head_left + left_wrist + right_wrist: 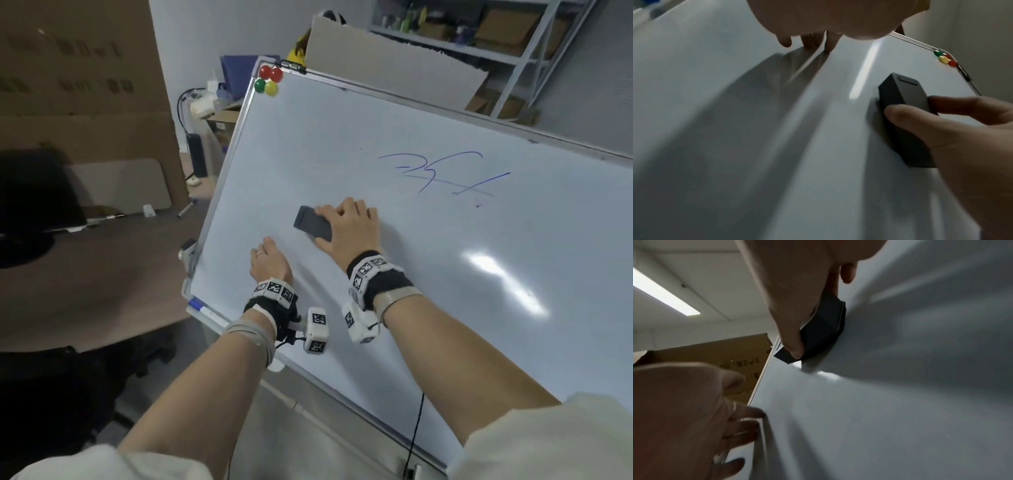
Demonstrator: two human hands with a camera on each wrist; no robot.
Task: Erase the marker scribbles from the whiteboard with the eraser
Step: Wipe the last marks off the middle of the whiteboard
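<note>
Fingers of the right hand (349, 228) are curling round a dark grey rectangular block eraser (312, 223), thumb on one long side and fingers over the other, and are holding its pad flat against the white metal-framed whiteboard (342, 137). In the left wrist view the thumb and a finger of that hand are pinching the eraser (904, 116) against the board's surface. The eraser is sitting in the lower left part of the board, nearer its left edge than its right. Blue marker scribbles (445, 174) are lying well apart from it, toward the board's upper right. The left hand (269, 262) is resting on the board near its lower left corner, its fingers (830, 42) straight and relaxed with the tips touching the surface, grasping nothing; a thin ring is showing on one finger. Four round magnets (269, 82), two red, one green and one yellow, are clustering at the board's top left corner. A blue-capped marker (205, 310) is lying in the tray along the bottom edge.
</note>
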